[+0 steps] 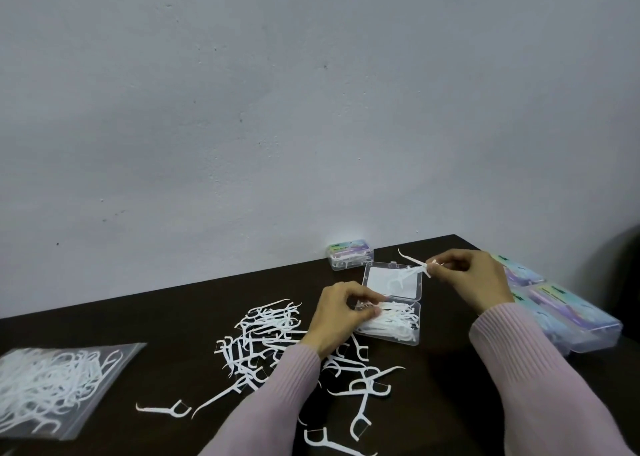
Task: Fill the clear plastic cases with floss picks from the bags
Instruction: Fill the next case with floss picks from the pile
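Observation:
An open clear plastic case (417, 338) lies on the dark table, its lower tray packed with white floss picks and its lid (375, 279) folded back flat. My left hand (341, 315) rests at the tray's left edge, fingers pinched on the picks inside. Over the lid's right corner, my right hand (467, 277) pinches a few floss picks (410, 268). A loose pile of floss picks (273, 337) sprawls left of and below the case. A clear bag of floss picks (52, 383) lies at the far left.
A closed, filled case (350, 257) with a colourful label sits by the wall behind the open one. Several more closed labelled cases (568, 317) are stacked at the right table edge. The grey wall stands close behind the table.

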